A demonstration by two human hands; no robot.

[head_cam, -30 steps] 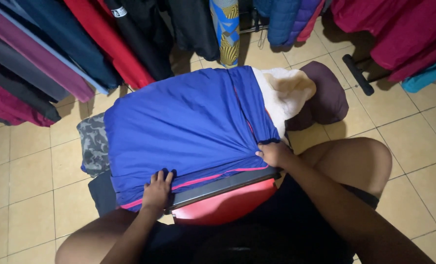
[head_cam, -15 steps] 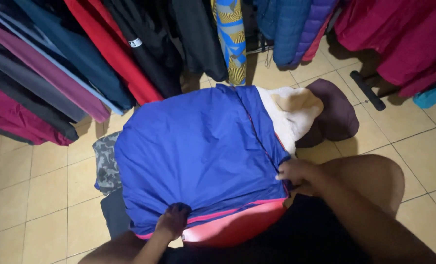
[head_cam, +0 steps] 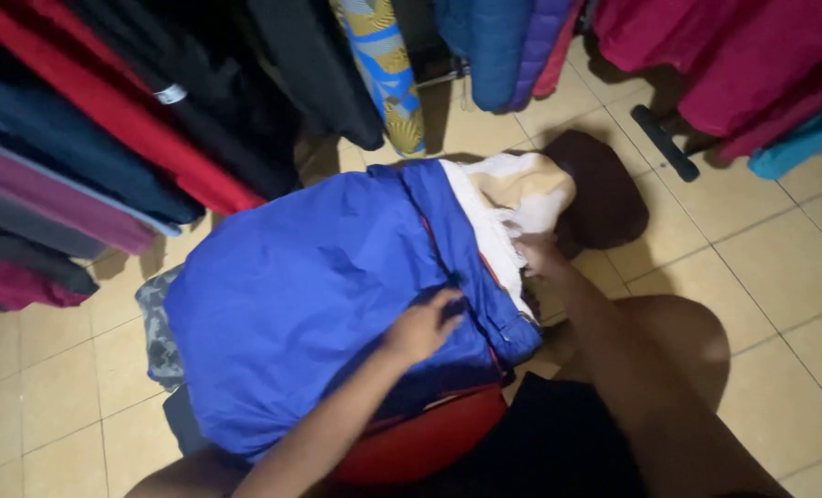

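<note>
We see our left hand [head_cam: 422, 327] and right hand [head_cam: 542, 255] bare, without rings, gloves or watch; both forearms behind them are sleeveless, and black shorts [head_cam: 558, 443] cover our lap.

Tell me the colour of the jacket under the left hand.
Bright blue jacket, seen clearly in the head view.

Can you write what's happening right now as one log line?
left hand: flat on blue jacket | right hand: at cream garment | floor: tiled
</note>
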